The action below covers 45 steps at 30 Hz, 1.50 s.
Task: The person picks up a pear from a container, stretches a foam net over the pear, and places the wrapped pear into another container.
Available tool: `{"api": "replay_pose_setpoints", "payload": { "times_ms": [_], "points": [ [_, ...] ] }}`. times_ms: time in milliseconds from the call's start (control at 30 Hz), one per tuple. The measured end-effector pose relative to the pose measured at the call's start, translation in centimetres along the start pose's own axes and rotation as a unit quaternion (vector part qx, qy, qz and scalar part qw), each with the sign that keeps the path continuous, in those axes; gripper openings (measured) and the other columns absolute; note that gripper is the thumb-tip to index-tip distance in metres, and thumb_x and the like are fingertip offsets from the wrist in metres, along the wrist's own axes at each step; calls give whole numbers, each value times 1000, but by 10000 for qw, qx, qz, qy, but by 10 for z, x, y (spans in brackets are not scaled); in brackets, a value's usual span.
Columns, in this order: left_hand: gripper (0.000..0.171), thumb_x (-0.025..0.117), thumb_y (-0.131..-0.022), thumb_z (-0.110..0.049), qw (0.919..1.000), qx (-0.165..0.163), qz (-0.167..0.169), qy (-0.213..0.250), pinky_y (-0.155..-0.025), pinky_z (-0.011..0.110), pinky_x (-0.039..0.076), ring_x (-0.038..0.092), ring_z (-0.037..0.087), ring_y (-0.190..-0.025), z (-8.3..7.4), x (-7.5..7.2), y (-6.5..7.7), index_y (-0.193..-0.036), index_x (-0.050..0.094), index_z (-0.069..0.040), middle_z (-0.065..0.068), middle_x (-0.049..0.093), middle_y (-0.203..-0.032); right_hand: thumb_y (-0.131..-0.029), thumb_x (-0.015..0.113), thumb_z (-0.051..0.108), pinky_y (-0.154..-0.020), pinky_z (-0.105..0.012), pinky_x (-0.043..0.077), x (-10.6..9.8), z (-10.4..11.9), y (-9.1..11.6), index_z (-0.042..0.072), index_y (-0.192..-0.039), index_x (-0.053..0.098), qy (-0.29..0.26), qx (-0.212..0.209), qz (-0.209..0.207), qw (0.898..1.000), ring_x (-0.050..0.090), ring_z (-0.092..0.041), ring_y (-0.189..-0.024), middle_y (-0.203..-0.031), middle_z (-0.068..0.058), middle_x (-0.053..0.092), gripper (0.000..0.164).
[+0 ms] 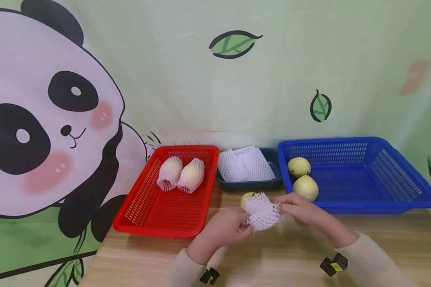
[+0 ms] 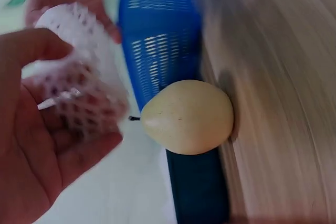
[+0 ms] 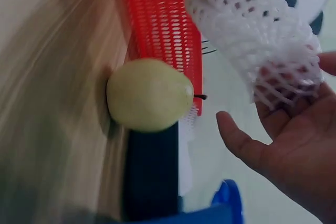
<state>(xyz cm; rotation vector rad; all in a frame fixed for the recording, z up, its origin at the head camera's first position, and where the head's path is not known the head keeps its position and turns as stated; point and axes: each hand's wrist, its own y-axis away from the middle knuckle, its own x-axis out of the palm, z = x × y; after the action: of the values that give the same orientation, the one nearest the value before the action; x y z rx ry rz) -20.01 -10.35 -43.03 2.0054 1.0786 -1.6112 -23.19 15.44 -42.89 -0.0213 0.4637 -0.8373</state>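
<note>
Both hands are on the same foam net here: the left hand (image 1: 227, 225) pinches one end between thumb and fingers, and the right hand (image 1: 301, 208) has the other end, thumb against curled fingers. The foam net (image 1: 263, 214) is white, stretchy-looking mesh, kinda bunched up between them, with nothing inside it that I can make out. Just beyond it, a bare pear (image 1: 246, 198) sits on the wood-look table (image 1: 273, 257), stem up (both wrist views show the stem really clearly, and also that the net hangs apart from the fruit). Over to the left there's a red basket (image 1: 172, 213) with two wrapped pears (image 1: 191, 176) lying side by side near its back end. In the middle, behind the bare pear, a dark teal tray (image 1: 251, 185) holds a flat pile of spare nets (image 1: 255, 164). On the right is a big blue basket (image 1: 348, 179) with two unwrapped pears (image 1: 306, 188) tucked against its left wall, one behind the other. Backdrop (image 1: 165, 79) is pale green with a huge cartoon panda (image 1: 89, 135) on the left and some leaves scattered around
</note>
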Motion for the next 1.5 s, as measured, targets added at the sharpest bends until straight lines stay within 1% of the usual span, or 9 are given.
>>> {"api": "replay_pose_setpoints", "payload": {
  "times_ms": [67, 167, 267, 367, 467, 833, 1200, 1333, 1500],
  "points": [
    [22, 68, -89, -26, 9948, 82, -72, -1014, -54, 17, 30, 45, 8, -62, -5, 2, 1, -70, 62, -16, -5, 53, -69, -85, 52, -1, -62, -19, 43, 2, 2, 2, 3, -77, 59, 855, -551, 151, 9947, 47, 3, -73, -77, 10, 53, 12],
    [12, 71, -88, -28, 9855, 62, -280, -1670, -57, 22, 45, 60, 14, -79, -11, 3, 3, -81, 69, -18, 0, 66, -88, -83, 59, 3, -65, -21, 46, 5, 7, 4, 14, -75, 59, 2205, -1052, 144, 9696, 47, 3, -77, -80, 7, 57, 14],
    [11, 74, -86, -27, 9811, -12, -511, -1867, -77, 32, 59, 65, 20, -102, -11, 4, 4, -87, 69, -18, 4, 68, -109, -78, 65, 10, -71, -28, 48, 10, 9, 3, 19, -74, 55, 3828, -1289, -190, 9146, 50, -3, -75, -80, 8, 58, 13],
    [14, 75, -85, -28, 9798, -219, -610, -1894, -102, 44, 57, 62, 27, -121, -9, 3, 2, -92, 68, -18, 9, 66, -125, -74, 67, 12, -83, -42, 55, 14, 10, 2, 16, -76, 53, 5050, -1281, -564, 8517, 62, -15, -84, -88, 3, 64, 15],
    [15, 74, -86, -28, 9799, -533, -655, -1809, -116, 52, 46, 56, 34, -134, -5, 7, -1, -96, 69, -18, 13, 62, -136, -74, 68, 10, -96, -58, 54, 18, 9, -1, 13, -85, 56, 5479, -1000, -681, 8277, 68, -27, -108, -106, -6, 71, 16],
    [16, 76, -85, -28, 9835, -1012, -681, -1335, -119, 56, 41, 53, 37, -137, 16, 36, -13, -98, 73, -19, 17, 58, -142, -76, 70, 12, -103, -59, 53, 35, -17, -20, 9, -75, 54, 5080, -316, -667, 8582, 63, -50, -123, -122, -27, 69, 16],
    [13, 76, -85, -23, 9900, -1062, -655, -659, -109, 56, 50, 58, 34, -128, 27, 45, -17, -84, 70, -12, 19, 64, -131, -82, 64, 5, -84, -44, 58, 39, -34, -29, 9, -68, 51, 4661, -410, -897, 8792, 70, -38, -106, -101, -17, 69, 19],
    [15, 76, -85, -21, 9930, -956, -689, -121, -100, 46, 55, 62, 32, -119, 31, 48, -19, -77, 69, -9, 19, 66, -125, -84, 60, 4, -75, -40, 54, 41, -39, -30, 11, -66, 50, 4317, -242, -908, 8971, 68, -34, -96, -102, -16, 70, 22],
    [21, 74, -86, -21, 9890, -1030, -673, 825, -98, 47, 57, 61, 37, -125, 39, 55, -22, -72, 69, -6, 24, 65, -132, -90, 56, 6, -93, -46, 57, 41, -45, -33, 10, -71, 61, 3768, 273, -866, 9218, 69, -38, -113, -120, -22, 72, 20]
  ]
}}
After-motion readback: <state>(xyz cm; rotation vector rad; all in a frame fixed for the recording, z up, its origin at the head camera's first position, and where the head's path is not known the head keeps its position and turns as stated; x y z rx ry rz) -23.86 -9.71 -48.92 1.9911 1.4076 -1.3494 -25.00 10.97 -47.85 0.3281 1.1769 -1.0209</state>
